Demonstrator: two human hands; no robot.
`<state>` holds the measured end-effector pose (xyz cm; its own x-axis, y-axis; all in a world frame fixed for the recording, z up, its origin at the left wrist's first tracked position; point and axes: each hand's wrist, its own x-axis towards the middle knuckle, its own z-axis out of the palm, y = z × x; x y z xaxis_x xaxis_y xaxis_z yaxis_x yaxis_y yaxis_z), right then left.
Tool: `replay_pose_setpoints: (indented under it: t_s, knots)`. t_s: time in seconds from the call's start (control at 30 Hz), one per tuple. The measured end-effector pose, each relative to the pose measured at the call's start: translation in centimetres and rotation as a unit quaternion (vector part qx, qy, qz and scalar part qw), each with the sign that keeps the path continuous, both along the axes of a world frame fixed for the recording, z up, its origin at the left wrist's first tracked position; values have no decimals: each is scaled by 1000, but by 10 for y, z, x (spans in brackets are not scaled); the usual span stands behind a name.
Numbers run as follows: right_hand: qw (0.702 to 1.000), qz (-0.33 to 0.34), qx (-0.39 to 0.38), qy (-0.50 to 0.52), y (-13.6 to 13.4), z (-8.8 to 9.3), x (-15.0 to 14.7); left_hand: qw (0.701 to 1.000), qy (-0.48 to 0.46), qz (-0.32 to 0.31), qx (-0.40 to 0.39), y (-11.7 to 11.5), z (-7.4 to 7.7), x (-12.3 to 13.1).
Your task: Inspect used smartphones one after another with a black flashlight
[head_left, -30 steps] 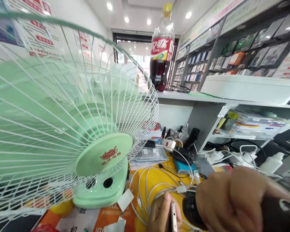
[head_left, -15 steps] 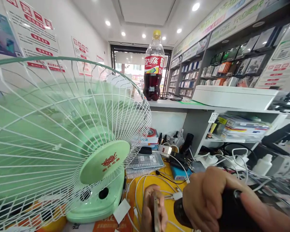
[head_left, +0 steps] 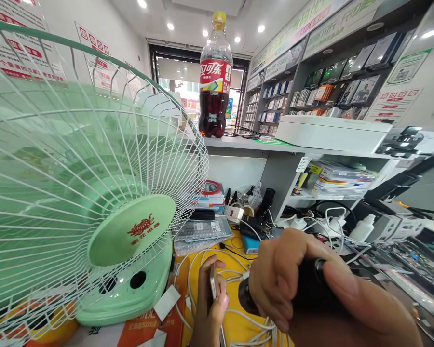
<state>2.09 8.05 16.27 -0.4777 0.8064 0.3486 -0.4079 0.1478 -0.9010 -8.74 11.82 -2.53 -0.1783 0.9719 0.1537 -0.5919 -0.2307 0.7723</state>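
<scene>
Low in the middle of the head view, my left hand point(head_left: 206, 306) is closed around a smartphone point(head_left: 213, 282), seen almost edge-on. To its right and nearer the camera, my right hand point(head_left: 277, 277) is wrapped around a black handheld tool point(head_left: 309, 294). The tool's rounded dark end sticks out on the left, facing the phone but apart from it. My thumb lies along the tool beside a small raised black part. The exact kind of tool cannot be made out, since my fingers cover much of it. White cables point(head_left: 253, 315) lie below on a yellow surface point(head_left: 235, 255).
A green fan point(head_left: 132, 226) with a white wire guard fills the left side. Behind it a cola bottle point(head_left: 215, 82) stands on a grey shelf point(head_left: 246, 142), with a white box-shaped device point(head_left: 332, 132) to the right. A white bottle point(head_left: 362, 227) and electronic parts point(head_left: 408, 260) lie at right.
The view has shifted, so the fan, bottle and shelves sit further left and higher. My left hand has turned and raised the phone somewhat. My right hand keeps its hold on the black tool.
</scene>
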Motion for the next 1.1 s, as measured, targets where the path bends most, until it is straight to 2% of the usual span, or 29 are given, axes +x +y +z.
replay_pose_setpoints:
  t_s: [0.17,0.3,0.4,0.47,0.57,0.63,0.77,0.9,1.1]
  knots:
    - [1000,-14,-6,-7,-3,2,-2,996,85,7,10,-18,8,3]
    - [999,-33,-11,-5,-4,3,-1,978,171,93,81,-27,17,1]
    - [999,-28,-20,5,-1,2,0,958,222,132,126,-26,13,-1]
    - [998,-25,-31,40,2,-1,-1,957,238,102,134,-24,4,-3]
    - [996,-21,-28,79,4,-7,-2,955,269,0,128,-22,-9,-9]
    - [996,-34,-21,84,4,-9,-3,955,273,-43,111,-22,-11,-13]
    - [995,-62,5,76,0,-11,-6,967,241,-50,57,-21,-3,-13]
    - [992,-80,81,59,5,-9,-10,969,239,-37,44,-18,4,-11]
    - [980,1,194,35,20,-10,-4,967,248,-53,24,-18,5,-12]
